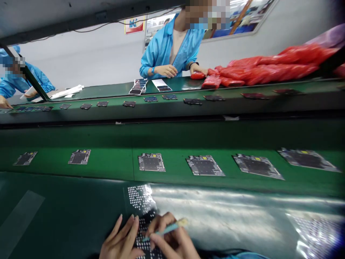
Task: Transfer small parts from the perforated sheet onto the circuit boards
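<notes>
My left hand (120, 239) rests with its fingers stretched out along the left edge of a clear sheet of small white round dots (136, 197). Part of that sheet is covered by my hands and a dark shadow. Between the fingers of my right hand (172, 237) is a slim light-blue stick tool (167, 229) with a yellowish rear end. Its tip points down and left at the dots, close to the left fingers; whether it touches them I cannot tell. Both hands are over the dark green bench (67, 212).
Beyond the bench, a green belt (107, 167) carries several circuit boards (151, 162). A second dotted sheet (318, 233) lies at right, a clear strip (21, 216) at left. Across the line are a co-worker in blue (161, 46), red bags (256, 70) and another person at left.
</notes>
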Demonstrator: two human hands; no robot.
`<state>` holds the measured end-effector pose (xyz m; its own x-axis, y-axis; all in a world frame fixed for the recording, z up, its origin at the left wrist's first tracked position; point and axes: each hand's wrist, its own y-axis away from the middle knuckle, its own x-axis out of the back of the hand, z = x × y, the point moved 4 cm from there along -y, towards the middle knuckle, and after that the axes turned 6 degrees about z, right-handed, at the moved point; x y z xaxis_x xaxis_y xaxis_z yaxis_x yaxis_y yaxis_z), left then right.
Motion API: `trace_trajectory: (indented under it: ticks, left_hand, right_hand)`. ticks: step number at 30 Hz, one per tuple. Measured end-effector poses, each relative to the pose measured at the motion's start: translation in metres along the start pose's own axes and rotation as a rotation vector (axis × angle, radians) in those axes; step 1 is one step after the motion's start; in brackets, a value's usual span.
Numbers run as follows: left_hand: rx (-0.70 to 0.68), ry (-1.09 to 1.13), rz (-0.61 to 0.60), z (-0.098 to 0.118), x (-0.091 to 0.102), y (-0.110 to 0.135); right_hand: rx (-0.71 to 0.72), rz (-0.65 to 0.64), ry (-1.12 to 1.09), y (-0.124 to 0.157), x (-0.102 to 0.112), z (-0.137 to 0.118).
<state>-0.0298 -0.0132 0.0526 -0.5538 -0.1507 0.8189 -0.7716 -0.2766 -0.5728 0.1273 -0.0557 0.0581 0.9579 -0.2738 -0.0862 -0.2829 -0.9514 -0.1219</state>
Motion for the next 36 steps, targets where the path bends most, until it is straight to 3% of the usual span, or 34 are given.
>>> trace_trajectory:
  ticks: [3,8,10,13,16,19,28,36]
  left_hand:
    - [0.019,-0.013,0.003,-0.002,0.006,-0.002]
    - [-0.047,0.086,-0.058,-0.019,0.012,-0.029]
    - [0.03,0.101,-0.103,-0.032,0.003,-0.054]
    - [0.152,0.078,-0.199,-0.048,-0.031,-0.096]
    - [0.185,0.055,-0.24,-0.058,-0.068,-0.129]
    - [0.177,0.06,-0.222,-0.064,-0.089,-0.144]
    - [0.069,0.097,-0.214,-0.064,-0.095,-0.151]
    - [0.082,0.118,-0.243,-0.051,-0.106,-0.161]
  right_hand:
    - [0.007,0.172,-0.153,-0.036,0.017,-0.012]
    - [-0.042,0.389,-0.107,-0.129,0.061,-0.011]
    - [-0.053,0.426,-0.074,-0.159,0.075,0.001]
    - [-0.074,0.455,-0.023,-0.182,0.086,0.024]
    - [-0.074,0.474,0.018,-0.185,0.093,0.039]
    - [-0.06,0.473,0.042,-0.182,0.099,0.043]
    - [-0.009,0.474,0.07,-0.179,0.113,0.043]
    - [0.017,0.536,0.047,-0.174,0.126,0.037]
